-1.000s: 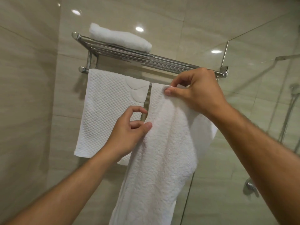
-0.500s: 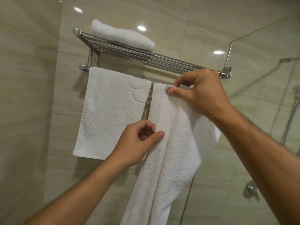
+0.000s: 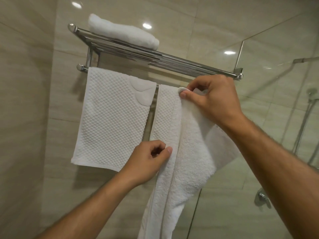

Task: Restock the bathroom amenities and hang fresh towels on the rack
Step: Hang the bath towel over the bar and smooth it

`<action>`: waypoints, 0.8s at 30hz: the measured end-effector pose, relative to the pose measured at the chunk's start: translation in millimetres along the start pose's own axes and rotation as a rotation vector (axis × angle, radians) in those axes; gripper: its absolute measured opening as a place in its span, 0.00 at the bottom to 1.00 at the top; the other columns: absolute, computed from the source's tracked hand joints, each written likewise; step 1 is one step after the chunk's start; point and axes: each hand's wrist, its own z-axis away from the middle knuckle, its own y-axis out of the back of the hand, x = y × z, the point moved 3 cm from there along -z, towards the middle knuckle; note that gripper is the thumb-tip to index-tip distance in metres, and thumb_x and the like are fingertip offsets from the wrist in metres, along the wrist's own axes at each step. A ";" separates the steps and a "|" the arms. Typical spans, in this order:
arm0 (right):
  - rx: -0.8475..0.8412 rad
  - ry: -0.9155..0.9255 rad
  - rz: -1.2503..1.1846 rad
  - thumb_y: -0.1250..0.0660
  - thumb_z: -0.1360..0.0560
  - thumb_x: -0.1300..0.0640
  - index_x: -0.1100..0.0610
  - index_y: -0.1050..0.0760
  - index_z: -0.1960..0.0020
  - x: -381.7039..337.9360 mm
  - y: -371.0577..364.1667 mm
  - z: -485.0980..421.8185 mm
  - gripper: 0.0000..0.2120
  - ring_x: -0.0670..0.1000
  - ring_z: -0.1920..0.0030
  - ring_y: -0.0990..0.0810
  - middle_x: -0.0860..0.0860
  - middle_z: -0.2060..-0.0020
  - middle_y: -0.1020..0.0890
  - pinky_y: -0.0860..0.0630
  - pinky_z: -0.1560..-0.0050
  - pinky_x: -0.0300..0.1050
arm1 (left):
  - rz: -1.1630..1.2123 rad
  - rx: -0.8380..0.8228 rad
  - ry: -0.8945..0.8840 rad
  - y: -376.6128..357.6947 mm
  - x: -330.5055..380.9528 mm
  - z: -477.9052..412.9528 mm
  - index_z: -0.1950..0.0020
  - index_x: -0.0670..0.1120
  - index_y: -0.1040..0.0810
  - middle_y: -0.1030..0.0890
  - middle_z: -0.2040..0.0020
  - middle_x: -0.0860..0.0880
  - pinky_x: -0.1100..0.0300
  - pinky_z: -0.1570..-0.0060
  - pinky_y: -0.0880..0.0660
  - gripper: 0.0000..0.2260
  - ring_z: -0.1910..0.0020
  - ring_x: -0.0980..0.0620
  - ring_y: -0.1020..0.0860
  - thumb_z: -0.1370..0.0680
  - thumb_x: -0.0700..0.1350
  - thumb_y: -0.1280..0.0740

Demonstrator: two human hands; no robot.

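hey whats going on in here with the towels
A person is hanging a long white towel over the lower bar of a chrome wall rack. The right hand pinches its top edge at the bar, the left hand pinches its side edge lower down. A waffle towel already hangs beside it, and a folded towel lies on top.
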 end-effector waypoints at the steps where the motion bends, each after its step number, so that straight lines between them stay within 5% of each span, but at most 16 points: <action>1: 0.009 -0.004 -0.001 0.25 0.27 0.43 0.49 0.15 0.56 3.7 1.2 0.7 0.09 0.38 0.61 0.22 0.41 0.64 0.19 0.32 0.61 0.32 | 0.006 0.014 0.012 -1.8 -1.2 0.5 0.63 0.47 0.22 0.27 0.70 0.57 0.65 0.64 0.31 0.14 0.70 0.60 0.29 0.19 0.50 0.33; 8: 0.077 -0.061 -0.084 0.23 0.29 0.45 0.52 0.15 0.59 31.4 14.7 7.6 0.11 0.46 0.62 0.20 0.45 0.66 0.17 0.26 0.59 0.42 | 0.144 0.175 0.113 0.9 -13.6 -1.5 0.47 0.50 0.25 0.18 0.61 0.47 0.66 0.60 0.24 0.04 0.62 0.56 0.19 0.19 0.48 0.33; 12: 0.099 -0.082 -0.117 0.22 0.30 0.44 0.51 0.15 0.60 38.4 14.9 8.5 0.11 0.47 0.61 0.19 0.47 0.66 0.16 0.24 0.58 0.45 | -0.205 0.184 0.014 -8.1 -13.6 -2.4 0.60 0.44 0.26 0.27 0.70 0.52 0.64 0.68 0.33 0.17 0.71 0.58 0.29 0.17 0.53 0.40; 16: 0.098 -0.139 -0.116 0.22 0.30 0.44 0.51 0.15 0.59 49.9 17.1 10.7 0.10 0.49 0.59 0.17 0.46 0.64 0.15 0.21 0.55 0.49 | -0.213 0.235 -0.039 -8.0 -10.8 2.3 0.65 0.44 0.30 0.31 0.73 0.54 0.64 0.70 0.35 0.22 0.73 0.57 0.32 0.19 0.59 0.42; 18: 0.103 -0.168 -0.100 0.23 0.30 0.43 0.50 0.15 0.59 57.9 17.4 14.1 0.10 0.47 0.58 0.17 0.45 0.63 0.15 0.20 0.54 0.51 | -0.163 0.151 -0.051 -2.7 -11.0 3.4 0.66 0.44 0.28 0.30 0.73 0.55 0.64 0.70 0.35 0.24 0.72 0.58 0.32 0.22 0.62 0.40; 20: 0.139 -0.200 -0.096 0.23 0.30 0.42 0.49 0.15 0.59 65.7 19.1 17.8 0.11 0.46 0.57 0.18 0.44 0.63 0.15 0.20 0.53 0.51 | -0.079 -0.026 -0.032 0.2 -11.3 4.3 0.61 0.43 0.23 0.24 0.69 0.50 0.53 0.67 0.30 0.25 0.70 0.51 0.27 0.22 0.65 0.36; 22: 0.185 -0.224 -0.099 0.24 0.30 0.42 0.50 0.15 0.59 72.8 21.7 20.8 0.11 0.45 0.58 0.18 0.43 0.63 0.15 0.20 0.53 0.51 | -0.052 -0.196 0.017 2.1 -8.8 5.9 0.53 0.44 0.18 0.17 0.59 0.42 0.43 0.60 0.23 0.23 0.61 0.41 0.19 0.25 0.65 0.33; 24: 0.211 -0.235 -0.112 0.24 0.30 0.43 0.49 0.16 0.59 79.1 23.6 23.7 0.10 0.45 0.58 0.19 0.42 0.63 0.16 0.20 0.53 0.51 | -0.079 -0.315 0.051 4.0 -6.0 6.1 0.46 0.46 0.17 0.15 0.52 0.45 0.41 0.50 0.20 0.19 0.53 0.42 0.16 0.23 0.61 0.33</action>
